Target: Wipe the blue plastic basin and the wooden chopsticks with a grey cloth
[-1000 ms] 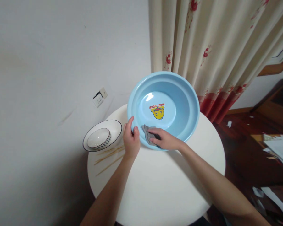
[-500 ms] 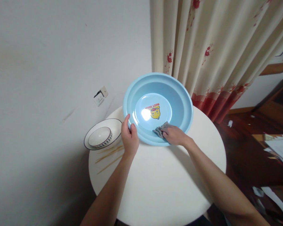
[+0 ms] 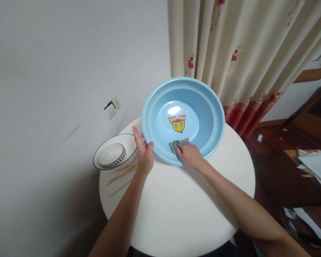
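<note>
A light blue plastic basin [image 3: 212, 107] with a yellow duck print on its bottom is tilted toward me above the round white table. My left hand [image 3: 145, 153] grips it at the left rim, the thumb near the edge and the fingers outside; part of them is hidden behind the basin. My right hand [image 3: 189, 154] is inside the near wall, its fingers closed on a crumpled grey cloth [image 3: 176, 144] that presses against the plastic.
On the table [image 3: 182, 207], left of the basin, a small bowl [image 3: 111, 154] sits in a dark-rimmed plate [image 3: 130, 141]. Several chopsticks [image 3: 121, 175] lie in front of them. A wall socket [image 3: 110, 111] is behind, and a flowered curtain [image 3: 246, 71] hangs at the right.
The basin has turned and shifted slightly right, so its duck print sits more upside down. The cloth has slid left along the near wall with my right hand. My left hand's fingers have spread somewhat.
</note>
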{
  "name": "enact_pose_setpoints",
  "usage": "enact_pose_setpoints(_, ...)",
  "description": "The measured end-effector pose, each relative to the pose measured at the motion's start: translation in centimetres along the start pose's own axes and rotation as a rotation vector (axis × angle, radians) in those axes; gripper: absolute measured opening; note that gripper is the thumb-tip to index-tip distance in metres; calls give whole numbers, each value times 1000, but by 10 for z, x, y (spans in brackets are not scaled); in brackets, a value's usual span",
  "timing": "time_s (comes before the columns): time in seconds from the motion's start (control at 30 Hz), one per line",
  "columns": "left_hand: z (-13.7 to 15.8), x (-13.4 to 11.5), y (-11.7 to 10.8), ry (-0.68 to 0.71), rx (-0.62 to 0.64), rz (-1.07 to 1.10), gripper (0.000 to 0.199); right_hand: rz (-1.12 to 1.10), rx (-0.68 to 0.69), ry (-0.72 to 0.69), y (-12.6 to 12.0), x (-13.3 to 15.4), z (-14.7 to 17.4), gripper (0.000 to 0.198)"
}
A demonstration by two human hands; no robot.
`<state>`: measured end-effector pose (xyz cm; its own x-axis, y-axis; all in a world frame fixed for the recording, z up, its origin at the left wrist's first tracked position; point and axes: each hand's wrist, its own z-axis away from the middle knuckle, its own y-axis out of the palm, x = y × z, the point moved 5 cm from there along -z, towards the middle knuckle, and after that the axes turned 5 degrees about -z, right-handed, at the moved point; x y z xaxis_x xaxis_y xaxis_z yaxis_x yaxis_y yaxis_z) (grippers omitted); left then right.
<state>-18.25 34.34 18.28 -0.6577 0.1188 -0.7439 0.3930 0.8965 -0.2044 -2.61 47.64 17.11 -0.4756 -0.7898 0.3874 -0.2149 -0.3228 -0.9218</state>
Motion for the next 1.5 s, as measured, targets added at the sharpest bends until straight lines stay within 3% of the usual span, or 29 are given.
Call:
enact_pose_setpoints(0.07, 0, 5, 1, -41, -42, 7, 90, 7, -17, 49, 2, 2, -1, 50)
enact_pose_setpoints(0.17, 2, 6, 6, -74, -83, -37, 74, -5, -15, 92, 4, 4, -2, 53)
enact_pose_setpoints(0.3, 10, 7, 15, -94, -8, -59, 57, -11, -25, 132, 5, 2, -3, 53)
enact_pose_setpoints(0.5, 16, 11, 18, -44, 100, -62, 82, -8, -56, 184, 5, -2, -6, 53)
enact_pose_setpoints(0.67, 15, 14, 20, -44, 120, -14, 88, -8, -59, 177, 7, -1, -8, 52)
enact_pose_setpoints(0.73, 14, 14, 20, -38, 116, 5, 87, -34, -70, 124, 7, 0, -10, 46)
enact_pose_setpoints(0.9, 12, 6, 18, 10, 83, 23, 80, -259, -54, -182, 8, 12, -12, 41)
enact_pose_setpoints(0.97, 11, 1, 16, 33, 54, 11, 78, -294, -37, -200, 7, 12, -10, 42)
enact_pose_setpoints(1.3, 17, -10, 16, 40, -39, -52, 78, 53, 122, 182, -10, -25, -4, 47)
enact_pose_setpoints(1.5, 14, -11, 9, 72, -62, -84, 74, 4, 126, 113, -9, -18, -4, 44)
